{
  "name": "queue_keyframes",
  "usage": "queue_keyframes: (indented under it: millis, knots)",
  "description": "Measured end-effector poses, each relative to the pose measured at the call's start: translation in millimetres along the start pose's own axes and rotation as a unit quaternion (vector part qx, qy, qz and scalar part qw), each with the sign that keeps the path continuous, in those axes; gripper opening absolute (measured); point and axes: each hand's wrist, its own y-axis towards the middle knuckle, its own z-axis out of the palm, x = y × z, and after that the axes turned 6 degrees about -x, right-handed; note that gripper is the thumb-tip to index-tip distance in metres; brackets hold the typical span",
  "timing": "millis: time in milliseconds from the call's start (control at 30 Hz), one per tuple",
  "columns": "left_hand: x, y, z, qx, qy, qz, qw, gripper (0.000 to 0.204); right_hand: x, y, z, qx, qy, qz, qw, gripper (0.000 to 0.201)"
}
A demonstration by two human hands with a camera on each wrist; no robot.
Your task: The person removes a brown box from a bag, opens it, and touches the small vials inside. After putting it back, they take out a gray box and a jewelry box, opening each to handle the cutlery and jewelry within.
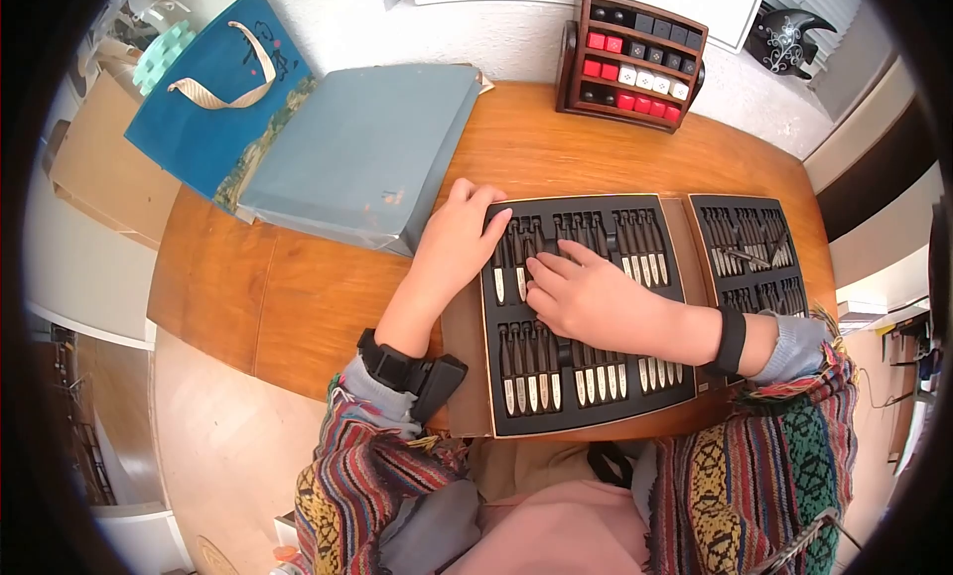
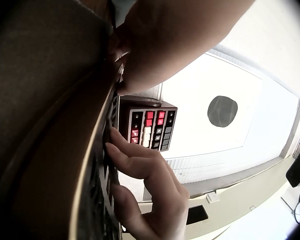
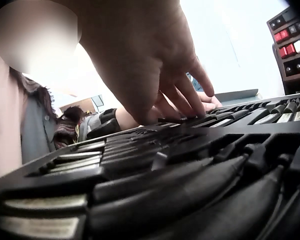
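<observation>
A black tray [image 1: 588, 416] holds rows of slim dark pieces with pale, marked ends [image 1: 545, 391], each row set in moulded slots. My left hand [image 1: 459, 236] rests at its upper left corner, thumb over the rim and the other fingers beside the top edge. Over the upper rows lies my right hand [image 1: 586, 295], its bent fingertips down among the pieces near the middle. From the left wrist, the right hand [image 2: 155, 185] shows its thumb apart from its fingers at the tray surface. Its palm hides several pieces below it.
To the right is a second black tray [image 1: 737, 285] of similar pieces, some lying loose across the others. A wooden rack [image 1: 635, 64] of dice and balls stands at the back. A grey-blue box [image 1: 367, 148] and a blue gift bag [image 1: 204, 124] are at the left.
</observation>
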Motion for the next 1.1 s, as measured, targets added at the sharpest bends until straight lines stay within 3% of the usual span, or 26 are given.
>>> queue_keyframes:
  millis: [167,367,467,533,667,833,1100]
  knots:
    - [0,1,0,0.000,-0.001,0.002,1.000,0.023,3,2,-3,0.040,-0.030,-0.018,0.999,0.020]
    - [0,1,-1,0.004,0.001,0.002,1.000,0.023,-10,5,0,0.082,0.063,0.001,0.995,0.016]
    - [0,1,-1,0.006,-0.004,0.002,1.000,0.024,-9,-1,-2,-0.039,0.036,-0.057,0.997,0.010]
    - [2,0,0,0.000,-0.010,0.006,1.000,0.024,1,-6,-11,-0.056,0.044,-0.066,0.995,0.009]
    - [1,0,0,0.007,-0.001,-0.002,1.000,0.025,15,-23,-23,-0.016,0.024,-0.071,0.997,0.014]
    - [-1,0,-2,0.023,0.007,-0.015,1.000,0.026,29,-30,-34,0.010,0.043,-0.021,0.999,0.016]
    - [-2,0,-2,0.010,-0.002,0.000,1.000,0.023,24,-43,-33,0.003,0.078,-0.002,0.997,0.018]
